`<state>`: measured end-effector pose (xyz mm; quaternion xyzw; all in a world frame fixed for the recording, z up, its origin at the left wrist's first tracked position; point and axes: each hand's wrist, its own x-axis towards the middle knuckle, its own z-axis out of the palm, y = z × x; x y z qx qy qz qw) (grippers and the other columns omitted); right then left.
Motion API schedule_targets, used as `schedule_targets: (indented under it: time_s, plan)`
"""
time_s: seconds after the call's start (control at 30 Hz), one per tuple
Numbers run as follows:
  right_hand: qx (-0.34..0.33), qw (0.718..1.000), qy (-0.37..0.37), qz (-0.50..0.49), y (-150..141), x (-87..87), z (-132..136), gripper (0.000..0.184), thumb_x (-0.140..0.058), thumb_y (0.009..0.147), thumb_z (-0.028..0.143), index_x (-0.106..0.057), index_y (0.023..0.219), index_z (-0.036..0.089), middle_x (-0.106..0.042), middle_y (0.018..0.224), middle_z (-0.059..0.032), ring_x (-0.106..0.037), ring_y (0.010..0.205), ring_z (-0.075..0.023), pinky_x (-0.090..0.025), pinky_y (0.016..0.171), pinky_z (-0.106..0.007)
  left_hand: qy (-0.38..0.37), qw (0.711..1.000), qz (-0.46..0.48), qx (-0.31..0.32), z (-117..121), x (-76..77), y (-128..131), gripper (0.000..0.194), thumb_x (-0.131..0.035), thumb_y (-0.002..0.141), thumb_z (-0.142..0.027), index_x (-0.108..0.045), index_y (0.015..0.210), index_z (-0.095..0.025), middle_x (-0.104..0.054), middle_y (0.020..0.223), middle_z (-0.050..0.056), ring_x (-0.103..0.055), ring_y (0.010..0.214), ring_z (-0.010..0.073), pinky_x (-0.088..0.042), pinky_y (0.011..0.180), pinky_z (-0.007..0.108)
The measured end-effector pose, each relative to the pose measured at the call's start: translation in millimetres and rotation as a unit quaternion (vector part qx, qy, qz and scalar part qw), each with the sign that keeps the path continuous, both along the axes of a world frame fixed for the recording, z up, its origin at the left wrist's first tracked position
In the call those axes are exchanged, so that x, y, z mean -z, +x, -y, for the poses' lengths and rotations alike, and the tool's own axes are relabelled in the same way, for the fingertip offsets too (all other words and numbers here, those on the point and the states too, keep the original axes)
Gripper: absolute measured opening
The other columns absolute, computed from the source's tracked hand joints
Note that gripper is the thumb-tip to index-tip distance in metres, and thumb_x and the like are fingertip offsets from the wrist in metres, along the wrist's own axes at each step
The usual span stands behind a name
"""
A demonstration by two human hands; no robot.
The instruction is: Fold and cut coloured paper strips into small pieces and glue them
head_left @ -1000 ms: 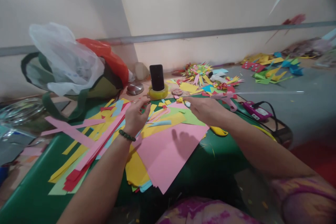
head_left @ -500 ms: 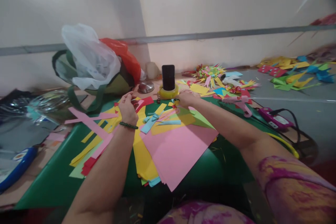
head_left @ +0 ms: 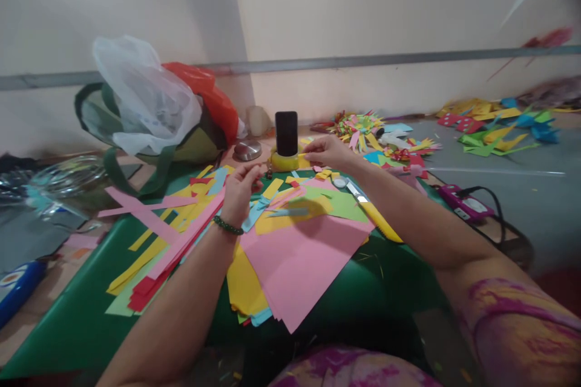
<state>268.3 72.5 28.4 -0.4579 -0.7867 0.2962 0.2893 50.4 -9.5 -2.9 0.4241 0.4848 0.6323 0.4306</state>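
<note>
My left hand (head_left: pixel 241 193), with a dark green bead bracelet (head_left: pixel 228 225), is closed in a pinch left of the yellow roll (head_left: pixel 285 161). Whatever is between its fingertips is too small to make out. Raised at the roll's right side, my right hand (head_left: pixel 330 152) also pinches. A bit of yellow shows at its fingertips, but I cannot tell whether it is held. A dark phone (head_left: pixel 286 132) stands upright in the roll. Below both hands lie stacked pink sheets (head_left: pixel 299 266), a light green sheet (head_left: pixel 338 204) and blue strips (head_left: pixel 288 213).
A yellow utility knife (head_left: pixel 379 217) lies beneath my right forearm. Long paper strips (head_left: pixel 181 242) fan out left on the green mat (head_left: pixel 72 308). At the back stand a bag (head_left: pixel 200 145) and a round metal lid (head_left: pixel 247 150). Paper-fringe bundles (head_left: pixel 356 127) and a purple device (head_left: pixel 465 202) lie right.
My right hand has risen from the paper to the roll's right side, and the utility knife now shows. My left hand has shifted right and slightly down. The view has moved slightly.
</note>
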Motion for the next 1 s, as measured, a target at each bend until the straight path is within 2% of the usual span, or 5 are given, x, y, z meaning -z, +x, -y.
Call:
schedule_targets:
  time_s: [0.1,0.3,0.53,0.7,1.0]
  plan:
    - [-0.071,0.988,-0.069,-0.115,8.8,-1.2,31.0,0.021,-0.070,0.070,0.029,-0.068,0.085,0.014,-0.062,0.058,0.0010,-0.057,0.053,-0.0110,-0.044,0.051,-0.023,-0.043,0.989,-0.013,0.143,15.6,2.0,22.7,0.043,-0.076,0.063,-0.041,-0.065,0.096,-0.016,-0.063,0.079,0.000,-0.054,0.056,0.0067,-0.044,0.052,0.020]
    - [-0.088,0.991,-0.070,-0.072,11.2,8.6,87.4,0.024,-0.063,0.075,0.023,-0.061,0.097,0.015,-0.062,0.059,0.0036,-0.059,0.057,-0.0116,-0.043,0.053,-0.023,-0.088,0.956,-0.047,0.274,36.7,5.7,46.7,0.034,-0.079,0.061,-0.033,-0.065,0.088,-0.018,-0.062,0.077,-0.001,-0.059,0.061,0.0098,-0.049,0.061,0.025]
    - [-0.063,0.992,-0.066,-0.090,22.7,22.2,108.9,0.035,-0.060,0.079,0.028,-0.054,0.110,0.015,-0.063,0.063,0.0030,-0.059,0.059,-0.0125,-0.042,0.056,-0.024,-0.162,0.938,-0.008,0.306,40.7,5.6,52.0,0.035,-0.083,0.057,-0.034,-0.056,0.073,-0.018,-0.062,0.070,-0.001,-0.066,0.064,0.0147,-0.049,0.062,0.027]
    - [-0.038,0.986,-0.088,-0.136,21.8,31.6,119.1,0.031,-0.055,0.073,0.019,-0.052,0.104,0.018,-0.060,0.062,0.0054,-0.055,0.056,-0.0106,-0.041,0.056,-0.023,-0.173,0.927,-0.017,0.333,41.6,9.3,54.0,0.039,-0.083,0.059,-0.032,-0.058,0.085,-0.018,-0.067,0.072,0.001,-0.069,0.068,0.0171,-0.049,0.063,0.026]
    - [0.010,0.977,-0.095,-0.189,26.5,43.1,131.1,0.034,-0.059,0.075,0.031,-0.051,0.105,0.017,-0.057,0.063,0.0050,-0.054,0.058,-0.0117,-0.040,0.054,-0.024,-0.150,0.923,-0.048,0.350,44.3,9.6,54.8,0.045,-0.081,0.063,-0.032,-0.062,0.100,-0.019,-0.069,0.073,0.002,-0.071,0.071,0.0194,-0.051,0.066,0.029]
